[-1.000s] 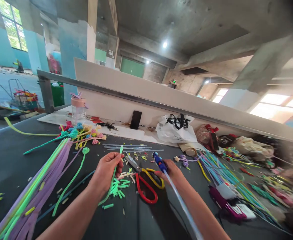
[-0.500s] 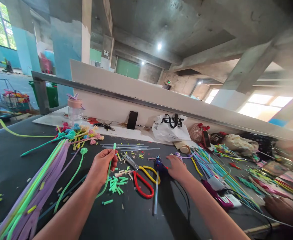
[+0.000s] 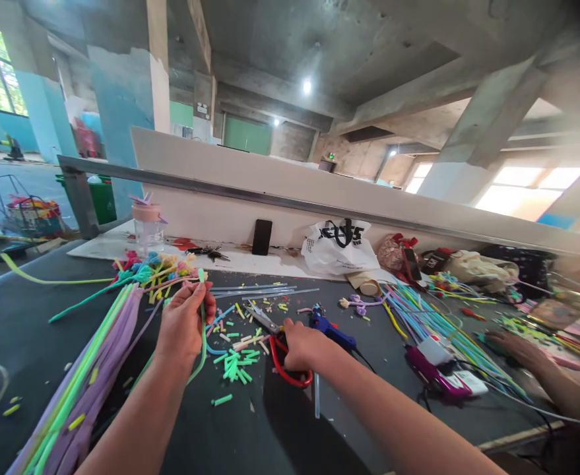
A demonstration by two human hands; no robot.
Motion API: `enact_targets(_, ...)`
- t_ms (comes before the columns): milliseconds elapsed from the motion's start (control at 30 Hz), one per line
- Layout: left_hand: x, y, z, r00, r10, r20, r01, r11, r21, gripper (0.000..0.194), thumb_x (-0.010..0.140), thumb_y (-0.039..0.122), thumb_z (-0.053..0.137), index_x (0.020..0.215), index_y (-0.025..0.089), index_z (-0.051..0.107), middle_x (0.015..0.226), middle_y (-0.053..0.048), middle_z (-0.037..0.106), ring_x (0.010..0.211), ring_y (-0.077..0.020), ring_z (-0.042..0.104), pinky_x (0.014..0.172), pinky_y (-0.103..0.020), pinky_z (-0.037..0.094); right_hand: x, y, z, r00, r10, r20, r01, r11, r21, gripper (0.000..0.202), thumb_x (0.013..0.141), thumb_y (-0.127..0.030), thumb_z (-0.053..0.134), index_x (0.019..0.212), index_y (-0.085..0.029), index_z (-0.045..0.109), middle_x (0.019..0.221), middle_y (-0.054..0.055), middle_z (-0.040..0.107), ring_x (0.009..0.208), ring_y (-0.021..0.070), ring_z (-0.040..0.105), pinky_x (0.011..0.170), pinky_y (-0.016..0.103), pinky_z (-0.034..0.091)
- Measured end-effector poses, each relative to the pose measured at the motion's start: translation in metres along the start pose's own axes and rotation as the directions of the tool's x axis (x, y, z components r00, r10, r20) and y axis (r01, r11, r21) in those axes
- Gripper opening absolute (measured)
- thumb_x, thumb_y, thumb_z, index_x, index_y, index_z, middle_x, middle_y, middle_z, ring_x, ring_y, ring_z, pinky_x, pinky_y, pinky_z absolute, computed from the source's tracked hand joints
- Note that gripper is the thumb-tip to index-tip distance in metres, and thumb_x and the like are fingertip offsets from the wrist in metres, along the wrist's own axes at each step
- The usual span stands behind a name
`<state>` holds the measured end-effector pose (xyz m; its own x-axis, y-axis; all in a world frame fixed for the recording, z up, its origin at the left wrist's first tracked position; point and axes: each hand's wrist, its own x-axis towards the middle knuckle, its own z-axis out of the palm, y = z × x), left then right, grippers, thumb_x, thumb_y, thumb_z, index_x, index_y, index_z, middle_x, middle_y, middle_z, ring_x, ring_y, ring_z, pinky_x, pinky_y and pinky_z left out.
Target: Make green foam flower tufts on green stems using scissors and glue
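Note:
My left hand [image 3: 183, 323] pinches a green chenille stem [image 3: 203, 340] upright, its pale green tip showing above the thumb. My right hand [image 3: 302, 346] is closed over the handles of the scissors [image 3: 278, 359], which have one red and one yellow grip; the yellow one is mostly hidden under my fingers. The scissors lie on the table, blades pointing away to the left. Between my hands is a pile of short green cut pieces [image 3: 237, 366]. A blue glue gun [image 3: 334, 332] rests just beyond my right hand, and a clear glue stick [image 3: 317, 396] lies below it.
Long purple and green stems [image 3: 86, 389] lie at left, behind them finished-looking coloured bunches [image 3: 156, 270]. A bottle [image 3: 148, 227], phone [image 3: 262, 237] and white plastic bag [image 3: 342, 247] stand at the back. At right are more stems [image 3: 438, 336], a magenta tool [image 3: 435, 376] and another person's hand [image 3: 515, 346].
My right hand has moved left and toward me from beside the glue gun onto the scissors' handles. My left hand has shifted slightly left and up with the green chenille stem.

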<state>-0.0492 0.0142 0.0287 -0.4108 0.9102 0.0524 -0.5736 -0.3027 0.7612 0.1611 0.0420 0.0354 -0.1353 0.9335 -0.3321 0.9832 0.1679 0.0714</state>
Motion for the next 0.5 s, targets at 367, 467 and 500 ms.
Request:
enact_targets(367, -0.004, 0.001, 0.002, 1.0, -0.009, 0.011, 0.009, 1.0, -0.001, 0.024, 0.062, 0.029, 0.071, 0.077, 0.014, 0.06, 0.051, 0.006, 0.055, 0.04, -0.0064, 0.048, 0.035, -0.016, 0.031, 0.024, 0.029, -0.007, 0.97, -0.073, 0.232, 0.004, 0.959, 0.283, 0.03, 0.088, -0.029, 0.053, 0.115, -0.016, 0.052, 0.115, 0.008, 0.056, 0.095, 0.0204, 0.058, 0.079, 0.04, 0.05)
enact_targets(467, -0.003, 0.001, 0.001, 1.0, -0.005, 0.01, 0.006, 1.0, -0.014, 0.024, 0.061, 0.028, 0.071, 0.078, 0.014, 0.061, 0.05, 0.006, 0.055, 0.04, -0.0065, 0.048, 0.035, -0.016, 0.031, 0.029, 0.039, -0.013, 0.951, -0.144, 0.275, 0.01, 0.9, 0.436, 0.03, 0.088, -0.029, 0.053, 0.114, -0.016, 0.053, 0.113, 0.007, 0.056, 0.092, 0.0197, 0.059, 0.077, 0.039, 0.051)
enact_targets(500, -0.002, 0.001, 0.001, 1.0, -0.004, 0.008, 0.004, 1.0, -0.02, 0.024, 0.06, 0.027, 0.072, 0.078, 0.014, 0.061, 0.05, 0.006, 0.055, 0.04, -0.0065, 0.048, 0.035, -0.016, 0.031, 0.029, 0.041, -0.015, 0.948, -0.169, 0.27, 0.015, 0.871, 0.491, 0.029, 0.087, -0.028, 0.054, 0.114, -0.016, 0.053, 0.109, 0.007, 0.058, 0.089, 0.0188, 0.06, 0.074, 0.037, 0.051)
